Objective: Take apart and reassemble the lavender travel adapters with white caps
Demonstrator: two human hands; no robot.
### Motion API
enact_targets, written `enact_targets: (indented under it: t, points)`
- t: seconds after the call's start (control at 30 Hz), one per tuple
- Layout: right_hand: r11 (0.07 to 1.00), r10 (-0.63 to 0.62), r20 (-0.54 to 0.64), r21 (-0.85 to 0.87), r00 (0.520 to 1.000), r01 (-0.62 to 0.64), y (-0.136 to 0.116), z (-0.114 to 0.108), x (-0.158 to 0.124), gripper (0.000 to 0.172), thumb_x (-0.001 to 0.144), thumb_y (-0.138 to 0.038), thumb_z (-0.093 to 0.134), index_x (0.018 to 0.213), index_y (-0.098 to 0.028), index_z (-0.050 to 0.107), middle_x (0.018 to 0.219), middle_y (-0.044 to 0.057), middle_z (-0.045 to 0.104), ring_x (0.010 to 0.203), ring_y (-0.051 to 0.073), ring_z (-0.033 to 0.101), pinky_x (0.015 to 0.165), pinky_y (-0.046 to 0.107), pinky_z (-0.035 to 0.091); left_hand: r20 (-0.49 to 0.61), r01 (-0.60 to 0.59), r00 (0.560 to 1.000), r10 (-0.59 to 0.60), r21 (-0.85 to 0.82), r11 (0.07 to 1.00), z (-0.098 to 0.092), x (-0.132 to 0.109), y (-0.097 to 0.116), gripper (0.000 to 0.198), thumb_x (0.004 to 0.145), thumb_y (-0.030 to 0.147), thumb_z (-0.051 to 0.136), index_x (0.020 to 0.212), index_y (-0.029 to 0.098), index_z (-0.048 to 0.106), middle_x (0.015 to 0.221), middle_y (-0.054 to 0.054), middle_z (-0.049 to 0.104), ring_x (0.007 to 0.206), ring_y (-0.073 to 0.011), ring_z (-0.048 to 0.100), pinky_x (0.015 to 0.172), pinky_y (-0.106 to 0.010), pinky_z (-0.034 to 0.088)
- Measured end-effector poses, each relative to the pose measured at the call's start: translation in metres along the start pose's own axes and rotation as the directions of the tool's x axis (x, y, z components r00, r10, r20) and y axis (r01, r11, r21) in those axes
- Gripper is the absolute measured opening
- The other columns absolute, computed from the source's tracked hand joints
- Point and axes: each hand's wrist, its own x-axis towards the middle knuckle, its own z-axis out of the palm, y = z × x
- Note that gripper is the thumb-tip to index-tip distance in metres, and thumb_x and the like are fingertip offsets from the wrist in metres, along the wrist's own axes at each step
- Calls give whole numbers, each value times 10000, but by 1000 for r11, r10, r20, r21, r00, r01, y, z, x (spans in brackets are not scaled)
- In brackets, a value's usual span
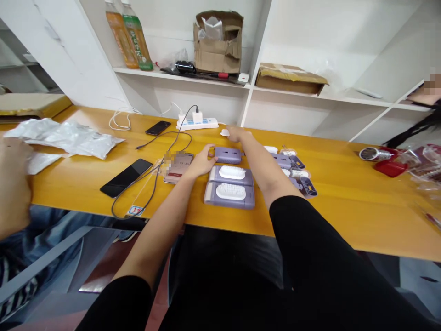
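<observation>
Three purple devices lie in a column on the orange table (344,202). The far one (228,155) has a plain purple face, while the middle one (231,175) and the near one (229,194) each carry a white brush head. My left hand (201,162) touches the far device's left end, fingers spread. Beyond that device, my right hand (237,134) reaches out, fingers curled beside a small white piece (224,132). Whether it grips anything is unclear.
More purple parts and white pieces (292,168) lie right of my right arm. Left are a black phone (126,177), another phone (157,128), a cable, a power strip (197,122) and plastic bags (65,138). Another person's hand (12,184) is at far left. Shelves behind hold bottles and cardboard boxes.
</observation>
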Motion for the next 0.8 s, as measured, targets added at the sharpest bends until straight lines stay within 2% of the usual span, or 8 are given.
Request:
enact_targets:
  t: [0.13, 0.23, 0.33, 0.47, 0.6, 0.7, 0.8]
  points:
    - [998, 51, 35, -29, 998, -50, -7, 2, 0, 596, 935, -154, 862, 1518, -187, 744, 1638, 191, 731, 1496, 384, 716, 1278, 494, 568, -64, -20, 998, 20, 1, 1000, 2, 4, -4, 663, 1012, 307, 746, 1645, 190, 590, 1509, -208, 695, 1445, -362, 671, 1303, -551, 499]
    - [996, 72, 64, -48, 995, -69, -9, 0, -9, 527, 924, -183, 896, 1442, -177, 797, 1587, 193, 764, 1474, 408, 727, 1268, 531, 584, -70, 21, 997, -21, -3, 1000, 0, 9, -5, 657, 999, 365, 786, 1605, 191, 600, 1606, -235, 632, 1535, -377, 611, 1321, -548, 479]
    - [995, 91, 98, -57, 991, -86, -9, -1, -17, 482, 932, -250, 919, 1401, -194, 828, 1527, 186, 805, 1426, 430, 753, 1226, 587, 613, -7, 68, 998, -68, 16, 998, -4, 17, -3, 768, 932, 431, 875, 1609, 214, 585, 1673, -233, 597, 1597, -394, 567, 1347, -547, 445]
    - [997, 80, 88, 4, 993, -81, -2, -7, -26, 634, 901, -326, 965, 1495, -202, 782, 1604, 185, 762, 1436, 404, 745, 1220, 531, 604, 132, 75, 988, -82, 63, 995, -9, 34, 3, 961, 777, 504, 1003, 1603, 211, 608, 1722, -244, 592, 1591, -440, 593, 1342, -542, 450]
    - [986, 7, 55, 166, 998, -16, 15, -20, -48, 591, 958, -362, 919, 1494, -164, 771, 1413, 156, 854, 1220, 316, 819, 1085, 406, 634, 219, 30, 975, -40, 52, 998, -9, 49, 5, 919, 722, 469, 1027, 1529, 201, 682, 1680, -221, 669, 1557, -445, 642, 1310, -513, 495]
    - [958, -97, 44, 276, 994, 81, 25, -28, -79, 512, 984, -345, 881, 1461, -179, 797, 1248, 103, 899, 1078, 275, 825, 976, 360, 642, 233, 12, 972, -22, 44, 999, -7, 53, 3, 869, 754, 395, 983, 1542, 173, 690, 1662, -216, 692, 1551, -418, 656, 1338, -502, 479]
    - [938, -175, 36, 309, 984, 155, 27, -30, -111, 423, 977, -335, 874, 1376, -196, 851, 1176, 75, 911, 1022, 262, 817, 950, 350, 633, 232, -7, 973, 0, 27, 1000, -6, 51, 1, 880, 760, 382, 963, 1568, 173, 682, 1650, -200, 706, 1532, -406, 672, 1342, -512, 485]
